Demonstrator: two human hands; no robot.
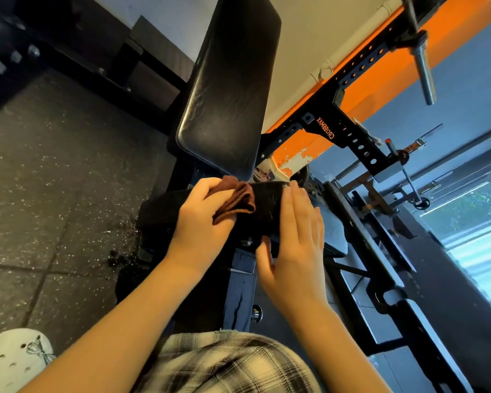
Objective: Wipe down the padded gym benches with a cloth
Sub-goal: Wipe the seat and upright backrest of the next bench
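Nearest the camera are a plaid garment (224, 364) and a pale perforated shoe (14, 355) planted on the speckled rubber floor (54, 165). The person stands at the foot of the bench, probably so both arms can reach along it.

Above these, the left grip (204, 219) is clenched on a bunched brown cloth (238, 202) and bears it down on the top of the black seat pad (159, 211). The folds spill out towards the right from under the fingers. Holding the cloth wadded like this looks meant to put pressure into the stroke.

Just beside it, the right grip (295, 239) is released. Its fingers lie straight and flat on the same pad. The thumb seems to sit at the pad's near edge, though shadow makes that hard to confirm. Its job appears to be steadying the pad while the other hand rubs.

The seat pad is dark vinyl with a dull sheen and faint pale scuffs, and the cloth sits near its middle. Just beyond it, across a small gap, rises the tilted back pad (230, 89). It is long, black and glossy, with a creased grain and fine pale marks, and nothing touches it, so I judge it not yet wiped.

Farthest off stand a black perforated rack (338, 109) against an orange wall band, and a steel barbell end (424, 72).
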